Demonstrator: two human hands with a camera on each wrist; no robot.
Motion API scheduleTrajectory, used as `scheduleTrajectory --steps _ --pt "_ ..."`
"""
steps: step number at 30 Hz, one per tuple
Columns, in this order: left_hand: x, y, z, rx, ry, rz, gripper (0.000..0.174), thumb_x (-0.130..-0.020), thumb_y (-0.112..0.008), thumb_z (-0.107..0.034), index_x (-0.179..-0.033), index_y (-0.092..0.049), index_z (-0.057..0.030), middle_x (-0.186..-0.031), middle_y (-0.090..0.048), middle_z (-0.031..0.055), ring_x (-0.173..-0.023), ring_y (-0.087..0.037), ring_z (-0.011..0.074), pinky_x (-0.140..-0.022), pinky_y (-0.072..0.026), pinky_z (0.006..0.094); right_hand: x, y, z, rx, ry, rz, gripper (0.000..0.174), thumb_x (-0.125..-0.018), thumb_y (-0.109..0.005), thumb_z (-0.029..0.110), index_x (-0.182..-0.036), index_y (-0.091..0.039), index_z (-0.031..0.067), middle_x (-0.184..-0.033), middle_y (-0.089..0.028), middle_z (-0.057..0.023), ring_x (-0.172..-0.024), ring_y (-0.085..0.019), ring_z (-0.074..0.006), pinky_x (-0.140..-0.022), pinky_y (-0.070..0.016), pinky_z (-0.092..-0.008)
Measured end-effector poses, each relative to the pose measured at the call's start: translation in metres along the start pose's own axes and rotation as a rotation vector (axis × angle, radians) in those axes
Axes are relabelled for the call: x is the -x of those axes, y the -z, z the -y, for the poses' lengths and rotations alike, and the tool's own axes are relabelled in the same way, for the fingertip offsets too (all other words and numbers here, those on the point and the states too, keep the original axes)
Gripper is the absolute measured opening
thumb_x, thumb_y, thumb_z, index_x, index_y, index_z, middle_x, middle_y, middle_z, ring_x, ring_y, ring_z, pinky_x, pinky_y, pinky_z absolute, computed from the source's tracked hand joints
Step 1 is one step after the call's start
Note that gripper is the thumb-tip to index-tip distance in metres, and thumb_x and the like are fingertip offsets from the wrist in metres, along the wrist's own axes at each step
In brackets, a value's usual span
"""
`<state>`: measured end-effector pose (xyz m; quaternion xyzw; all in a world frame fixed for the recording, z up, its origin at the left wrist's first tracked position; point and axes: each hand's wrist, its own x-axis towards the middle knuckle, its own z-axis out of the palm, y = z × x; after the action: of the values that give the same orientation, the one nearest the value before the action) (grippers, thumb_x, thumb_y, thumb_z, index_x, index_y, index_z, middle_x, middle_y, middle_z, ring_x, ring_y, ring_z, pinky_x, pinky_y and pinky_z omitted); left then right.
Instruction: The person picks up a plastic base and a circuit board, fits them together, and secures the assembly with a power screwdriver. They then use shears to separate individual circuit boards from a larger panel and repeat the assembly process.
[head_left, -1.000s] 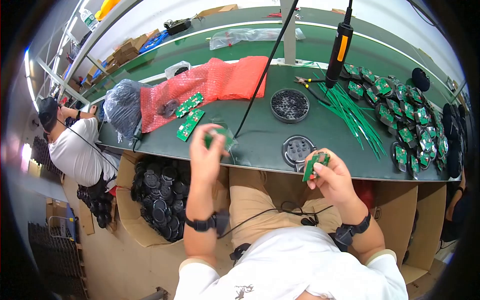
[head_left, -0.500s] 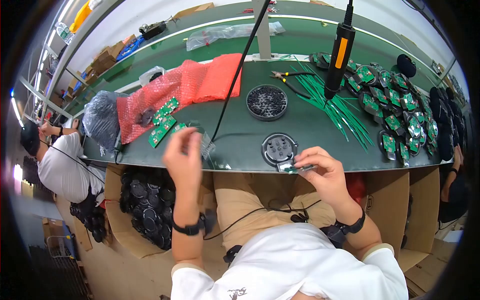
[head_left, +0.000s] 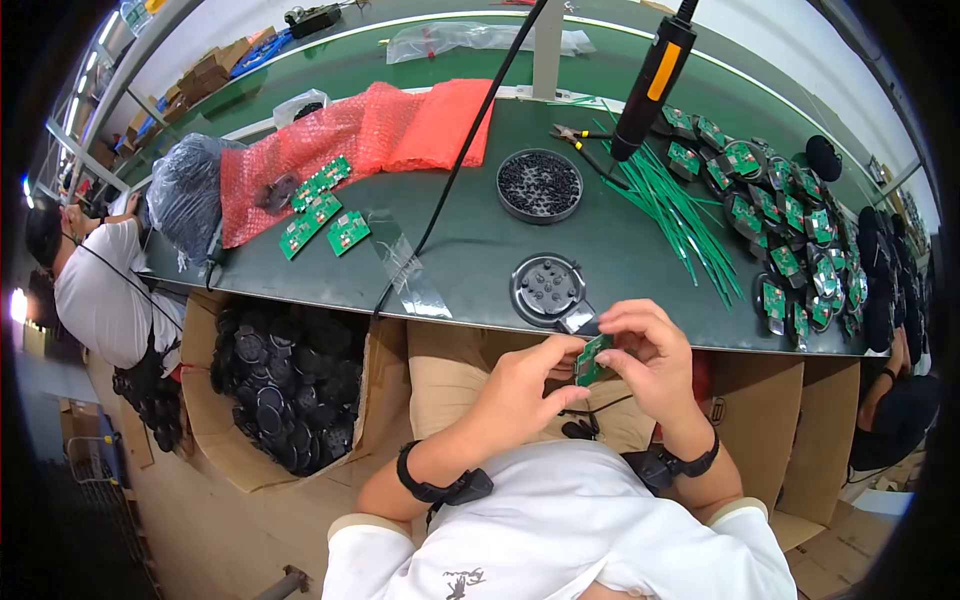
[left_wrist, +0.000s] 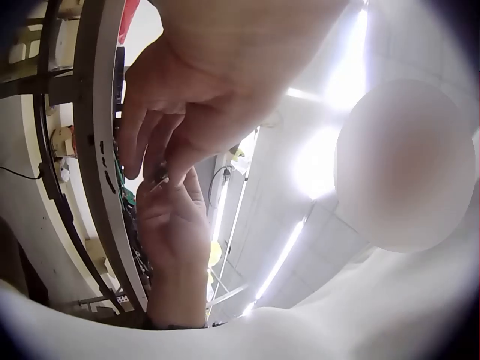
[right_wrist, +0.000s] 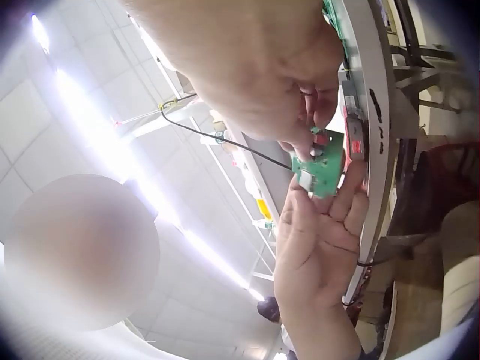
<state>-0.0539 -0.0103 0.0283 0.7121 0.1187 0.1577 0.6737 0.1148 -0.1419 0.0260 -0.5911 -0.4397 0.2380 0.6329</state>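
In front of the table edge, a green circuit board point(head_left: 592, 360) is pinched between both hands. My left hand point(head_left: 525, 390) grips its left side with thumb and fingers, while my right hand point(head_left: 655, 360) pinches the other side. The right wrist view gives the board point(right_wrist: 324, 166) face-on, with the fingers of the left hand point(right_wrist: 315, 251) along its lower edge. Seen from the left wrist, fingers hide most of the board. Just beyond the hands lies a round black housing point(head_left: 548, 285), a small tab at its near edge. Three loose circuit boards point(head_left: 312, 222) lie at the left.
A dish of small black parts point(head_left: 540, 187), cutters point(head_left: 585, 145) and green strips point(head_left: 690, 225) lie farther back. An electric screwdriver point(head_left: 655, 85) hangs above them. Many housings with boards point(head_left: 790, 225) crowd the right. Clear plastic point(head_left: 415, 285) lies near the edge; a carton of black housings point(head_left: 365, 375) stands below.
My left hand has set a circuit board beside the two loose ones, then come right to the board in my right hand. My right hand has drawn that board back toward my body.
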Motion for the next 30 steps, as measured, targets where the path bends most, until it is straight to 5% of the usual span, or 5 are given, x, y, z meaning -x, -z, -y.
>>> scheduleTrajectory --steps 9,12,14,15,30 --pt "0.007 -0.007 0.023 0.339 0.097 -0.171 0.020 -0.104 -0.063 -0.003 -0.123 -0.062 0.0036 -0.120 -0.069 0.0105 -0.103 -0.070 0.0142 -0.086 -0.0619 0.0298 0.010 -0.001 0.004 -0.090 -0.225 0.022 0.035 -0.090 -0.075 -0.006 -0.124 -0.068 -0.0026 -0.116 -0.070 -0.0098 -0.101 -0.070 -0.0167 -0.087 -0.0592 -0.0290" --pt "0.005 -0.001 0.011 0.118 0.116 -0.202 0.032 -0.097 -0.075 -0.011 -0.124 -0.062 0.0017 -0.124 -0.066 0.0136 -0.106 -0.069 0.0225 -0.090 -0.0590 0.0364 0.006 0.005 0.003 -0.099 -0.259 -0.008 0.034 -0.092 -0.074 -0.005 -0.126 -0.068 -0.0029 -0.117 -0.069 -0.0093 -0.102 -0.069 -0.0156 -0.083 -0.0595 -0.0274" --pt "-0.003 0.006 0.003 -0.822 -0.263 -0.491 0.056 -0.083 -0.088 -0.023 -0.127 -0.062 0.0001 -0.130 -0.061 0.0177 -0.112 -0.065 0.0344 -0.097 -0.0530 0.0443 -0.005 0.014 0.000 -0.057 -0.195 -0.066 0.031 -0.095 -0.071 -0.005 -0.126 -0.067 -0.0040 -0.119 -0.068 -0.0092 -0.100 -0.068 -0.0136 -0.074 -0.0586 -0.0252" --pt "-0.010 0.007 0.008 -0.819 -0.254 -0.529 0.077 -0.070 -0.093 -0.031 -0.133 -0.060 -0.0014 -0.131 -0.060 0.0197 -0.117 -0.058 0.0425 -0.102 -0.0475 0.0489 -0.013 0.018 -0.002 -0.052 -0.211 -0.077 0.031 -0.095 -0.070 -0.005 -0.126 -0.068 -0.0041 -0.119 -0.068 -0.0092 -0.100 -0.068 -0.0134 -0.075 -0.0584 -0.0254" --pt "-0.049 0.032 0.025 -0.672 -0.362 -0.242 0.091 -0.064 -0.096 -0.028 -0.143 -0.056 -0.0043 -0.135 -0.063 0.0187 -0.122 -0.061 0.0403 -0.103 -0.0501 0.0469 -0.072 0.014 -0.023 0.250 -0.212 0.130 0.023 -0.092 -0.075 -0.001 -0.115 -0.077 -0.0015 -0.103 -0.073 -0.0070 -0.085 -0.068 -0.0109 -0.074 -0.0556 -0.0256"
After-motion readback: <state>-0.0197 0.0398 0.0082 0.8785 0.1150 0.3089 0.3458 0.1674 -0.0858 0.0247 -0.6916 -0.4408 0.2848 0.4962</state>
